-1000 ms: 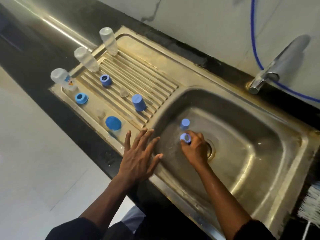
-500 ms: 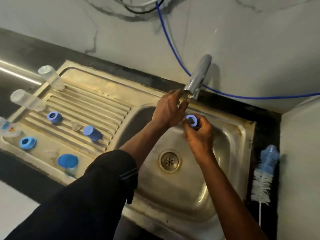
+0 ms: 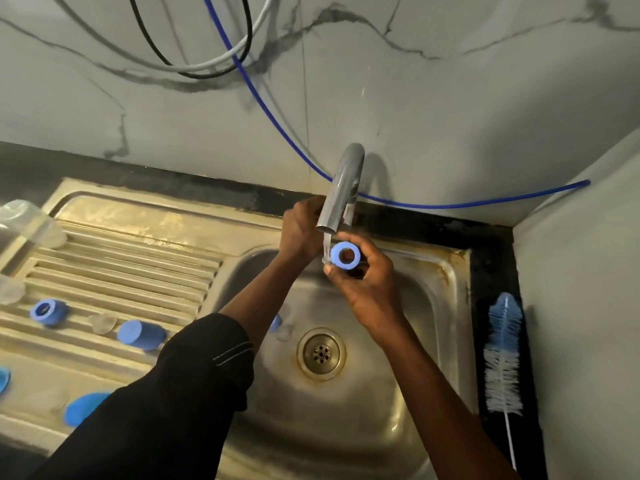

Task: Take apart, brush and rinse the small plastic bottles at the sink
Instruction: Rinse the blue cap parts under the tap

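Observation:
My right hand [image 3: 367,289] pinches a blue screw ring [image 3: 345,256] and holds it just under the mouth of the tap [image 3: 341,188], where a thin stream of water runs onto it. My left hand [image 3: 301,230] reaches to the tap's base, its fingertips hidden behind the spout. On the drainboard at the left lie a clear bottle [image 3: 31,223], another blue ring [image 3: 48,311], a blue cap [image 3: 140,335], a clear teat [image 3: 102,323] and a blue lid [image 3: 83,412]. A small blue piece [image 3: 275,323] and a clear piece [image 3: 284,332] sit in the basin beside my left forearm.
The steel sink basin [image 3: 398,393] has its drain [image 3: 321,354] below my hands. A blue and white bottle brush [image 3: 504,355] lies on the dark counter right of the sink, by the side wall. Cables and a blue hose [image 3: 277,126] hang on the back wall.
My right hand lifted the blue ring out of the basin up to the tap. My left hand left the sink's front edge for the tap's base, and water now runs.

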